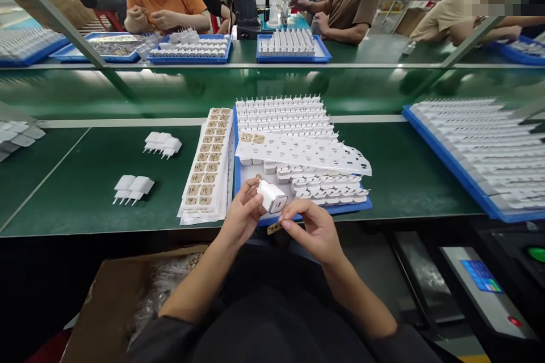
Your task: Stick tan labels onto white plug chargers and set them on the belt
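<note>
My left hand (243,212) grips a white charger plug (272,197), its port face turned toward my right side. Between the thumb and fingers of my right hand (313,228) is a small tan sticker (275,228), just below the charger and apart from it. Beyond both hands lies a blue tray (238,178) with rows of white chargers (281,113), prongs up. Across those rows rests a mostly used sticker sheet (304,153) with a couple of tan labels at its left end. A stack of fuller sticker sheets (206,161) lies left of the tray.
Two small groups of chargers, one nearer (133,187) and one farther (162,143), sit on the green table (97,153). Another loaded blue tray (460,164) stands at right. A cardboard box (110,295) is below the table edge. Co-workers sit across the bench behind further trays.
</note>
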`<state>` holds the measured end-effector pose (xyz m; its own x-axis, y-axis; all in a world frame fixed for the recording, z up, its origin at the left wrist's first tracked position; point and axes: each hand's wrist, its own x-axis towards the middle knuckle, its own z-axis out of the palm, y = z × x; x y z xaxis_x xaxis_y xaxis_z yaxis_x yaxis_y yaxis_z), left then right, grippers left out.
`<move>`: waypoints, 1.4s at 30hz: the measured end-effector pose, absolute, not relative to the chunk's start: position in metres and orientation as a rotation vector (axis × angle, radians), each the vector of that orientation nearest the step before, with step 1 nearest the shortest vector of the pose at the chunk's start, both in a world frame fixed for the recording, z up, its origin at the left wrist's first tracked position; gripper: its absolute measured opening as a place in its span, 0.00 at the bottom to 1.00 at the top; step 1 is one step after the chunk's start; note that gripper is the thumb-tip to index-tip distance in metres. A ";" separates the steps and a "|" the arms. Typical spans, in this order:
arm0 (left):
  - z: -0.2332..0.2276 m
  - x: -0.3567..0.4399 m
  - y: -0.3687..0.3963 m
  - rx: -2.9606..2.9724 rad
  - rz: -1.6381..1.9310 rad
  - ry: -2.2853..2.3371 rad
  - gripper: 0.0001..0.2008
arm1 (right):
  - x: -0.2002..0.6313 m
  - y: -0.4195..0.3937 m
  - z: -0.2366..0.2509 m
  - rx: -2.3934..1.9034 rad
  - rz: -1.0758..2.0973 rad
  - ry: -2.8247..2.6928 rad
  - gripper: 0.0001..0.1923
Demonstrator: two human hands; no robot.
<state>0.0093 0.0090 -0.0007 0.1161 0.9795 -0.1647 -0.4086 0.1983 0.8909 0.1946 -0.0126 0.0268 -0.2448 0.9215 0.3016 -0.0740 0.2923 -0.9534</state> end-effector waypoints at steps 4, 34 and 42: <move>-0.006 0.007 -0.001 0.882 1.215 0.929 0.35 | 0.183 -0.012 0.026 -0.846 1.209 -1.416 0.02; -0.018 -0.017 -0.019 1.612 1.386 1.159 0.22 | 0.165 -0.005 0.027 -0.980 1.233 -1.209 0.03; -0.013 -0.015 -0.017 1.751 1.450 1.088 0.24 | 0.165 -0.006 0.025 -0.959 1.210 -1.223 0.02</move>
